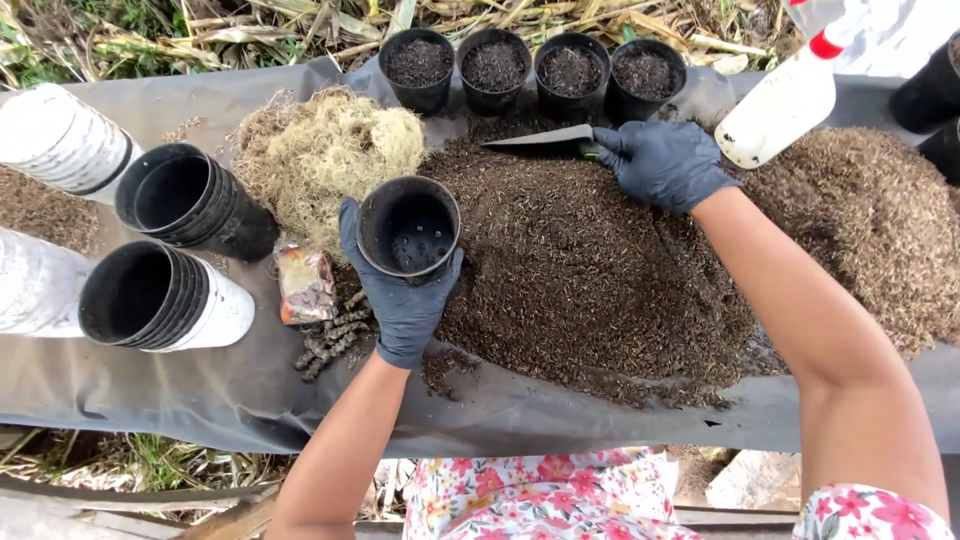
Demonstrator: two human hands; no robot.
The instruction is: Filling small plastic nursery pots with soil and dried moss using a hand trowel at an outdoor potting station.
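Over soil pile [600, 270], left grip [400, 290] clasps empty pot [408, 228]; right grip [660, 160] clasps trowel [540, 138].

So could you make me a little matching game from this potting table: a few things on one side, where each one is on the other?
Things:
1. empty black pot
2. trowel
3. four filled pots
4. spray bottle

Places:
A. in a row along the far edge
B. held in the left hand
C. lying at the far right, beside the soil heap
D. gripped by the right hand

Pairs: 1-B, 2-D, 3-A, 4-C
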